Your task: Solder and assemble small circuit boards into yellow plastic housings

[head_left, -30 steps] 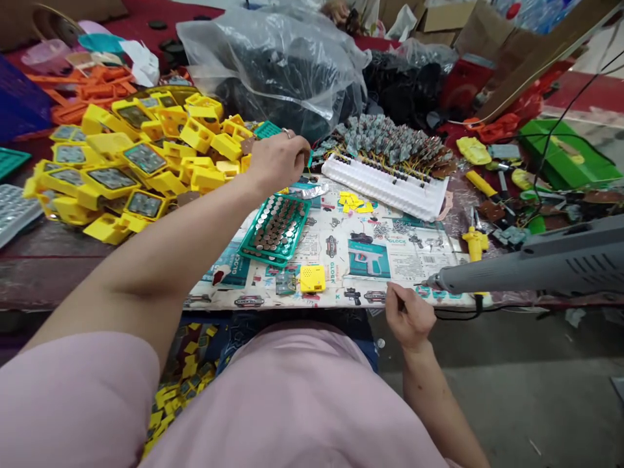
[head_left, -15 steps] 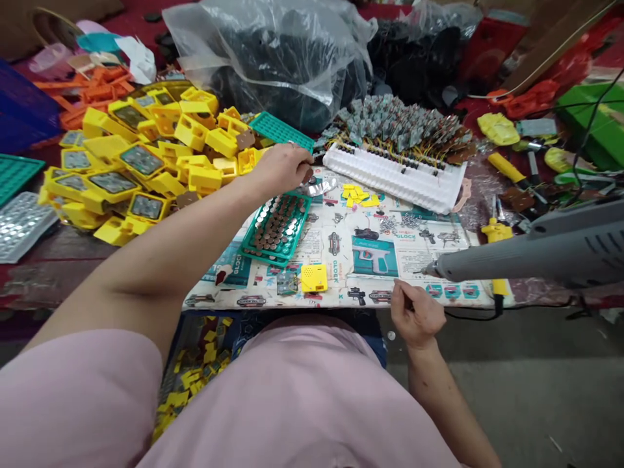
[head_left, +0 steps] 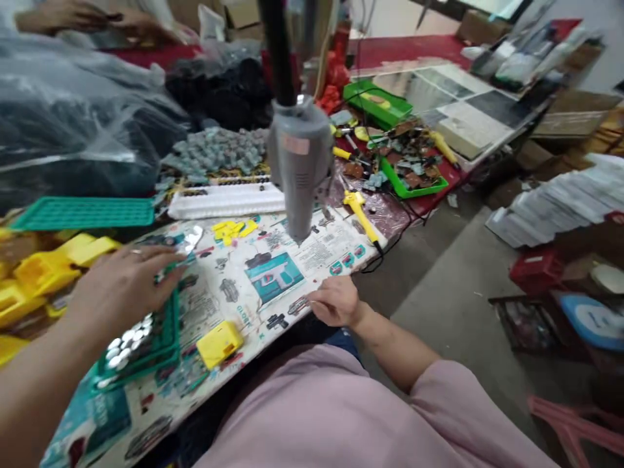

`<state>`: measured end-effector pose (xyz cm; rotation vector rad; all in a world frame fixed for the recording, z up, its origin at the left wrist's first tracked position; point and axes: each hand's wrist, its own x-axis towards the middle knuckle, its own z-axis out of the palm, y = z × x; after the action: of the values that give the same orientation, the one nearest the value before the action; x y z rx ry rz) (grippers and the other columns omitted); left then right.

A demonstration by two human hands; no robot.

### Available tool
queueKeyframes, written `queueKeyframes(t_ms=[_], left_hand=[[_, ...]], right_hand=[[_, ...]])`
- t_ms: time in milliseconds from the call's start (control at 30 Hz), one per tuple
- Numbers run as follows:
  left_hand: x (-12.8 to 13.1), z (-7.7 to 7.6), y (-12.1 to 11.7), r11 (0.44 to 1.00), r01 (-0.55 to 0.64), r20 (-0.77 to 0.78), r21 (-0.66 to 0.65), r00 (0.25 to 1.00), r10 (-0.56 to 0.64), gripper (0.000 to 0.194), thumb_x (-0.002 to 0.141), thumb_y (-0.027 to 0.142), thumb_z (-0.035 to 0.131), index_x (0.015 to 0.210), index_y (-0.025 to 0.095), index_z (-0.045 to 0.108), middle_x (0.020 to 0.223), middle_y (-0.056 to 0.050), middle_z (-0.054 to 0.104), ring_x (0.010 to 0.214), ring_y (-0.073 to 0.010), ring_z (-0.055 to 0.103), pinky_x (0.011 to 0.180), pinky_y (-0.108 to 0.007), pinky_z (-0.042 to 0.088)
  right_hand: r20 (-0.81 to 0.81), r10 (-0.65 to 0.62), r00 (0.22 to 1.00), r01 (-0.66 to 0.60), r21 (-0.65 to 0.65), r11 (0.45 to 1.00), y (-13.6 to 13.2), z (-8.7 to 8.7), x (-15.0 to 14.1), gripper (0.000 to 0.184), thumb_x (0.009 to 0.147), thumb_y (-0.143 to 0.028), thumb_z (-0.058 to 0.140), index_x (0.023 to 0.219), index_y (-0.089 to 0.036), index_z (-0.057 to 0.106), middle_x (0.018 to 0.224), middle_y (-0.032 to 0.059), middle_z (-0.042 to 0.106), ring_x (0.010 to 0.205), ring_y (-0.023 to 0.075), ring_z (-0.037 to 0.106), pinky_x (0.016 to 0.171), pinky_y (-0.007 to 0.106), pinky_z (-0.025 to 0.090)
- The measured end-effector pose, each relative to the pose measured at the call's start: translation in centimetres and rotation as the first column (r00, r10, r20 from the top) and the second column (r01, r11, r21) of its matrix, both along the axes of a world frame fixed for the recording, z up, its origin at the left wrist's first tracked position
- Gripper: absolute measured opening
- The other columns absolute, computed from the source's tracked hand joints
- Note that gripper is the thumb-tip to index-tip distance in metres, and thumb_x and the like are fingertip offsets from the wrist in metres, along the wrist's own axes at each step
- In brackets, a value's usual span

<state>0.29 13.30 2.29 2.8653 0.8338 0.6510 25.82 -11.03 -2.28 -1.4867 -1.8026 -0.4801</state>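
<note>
My left hand (head_left: pixel 129 279) is over the far end of a green tray (head_left: pixel 171 328) of round silver button cells (head_left: pixel 129 341). Its thumb and fingers are apart, and I make out nothing held in them. At the table's front edge my right hand (head_left: pixel 336 300) is closed, fingers curled against the thumb; whatever they hold, if anything, is hidden. Between the hands sits a small yellow plastic case (head_left: pixel 219 343). A grey electric screwdriver (head_left: pixel 298 175) hangs tip down beyond my right hand. Small yellow pieces (head_left: pixel 231 231) lie further back.
Yellow housings (head_left: pixel 43 273) are heaped at left beside another green tray (head_left: pixel 88 213). A white foam holder (head_left: pixel 224 201) stands before piled circuit boards (head_left: pixel 219 153). A yellow-handled tool (head_left: pixel 361 218) and a green bin (head_left: pixel 412 175) lie right. Another person's hands (head_left: pixel 97 23) show at the back.
The view has swung to the right. My left hand has drawn back from beyond the tray to over its far end, its fingers spreading. My right hand stays closed near the table edge.
</note>
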Motion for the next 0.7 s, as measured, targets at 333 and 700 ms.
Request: queueKeyframes(t_ms=[333, 700], left_hand=[[1.1, 0.4, -2.6, 0.986, -0.110, -0.310, 0.125, 0.940, 0.144, 0.034, 0.062, 0.057, 0.034, 0.046, 0.046, 0.062, 0.063, 0.002, 0.073, 0.074, -0.0373, 0.062, 0.065, -0.056, 0.040], [4.0, 3.8, -4.4, 0.966, -0.154, -0.891, 0.207, 0.378, 0.251, 0.050, 0.100, 0.023, 0.021, 0.099, 0.018, 0.071, 0.118, -0.008, 0.071, 0.115, -0.0295, 0.064, 0.085, -0.038, 0.042]], right_hand=[[-0.092, -0.589, 0.803, 0.553, -0.253, 0.794, 3.4, 4.4, 18.5, 0.034, 0.102, -0.036, 0.044, 0.100, -0.016, 0.071, 0.094, 0.0093, 0.072, 0.088, 0.0194, 0.065, 0.081, 0.034, 0.050], [0.056, -0.672, 0.739, 0.575, -0.573, 0.585, 14.1, 4.0, 24.3, 0.035, 0.087, -0.006, 0.054, 0.117, -0.013, 0.070, 0.112, 0.0182, 0.071, 0.124, 0.0333, 0.057, 0.111, 0.053, 0.032]])
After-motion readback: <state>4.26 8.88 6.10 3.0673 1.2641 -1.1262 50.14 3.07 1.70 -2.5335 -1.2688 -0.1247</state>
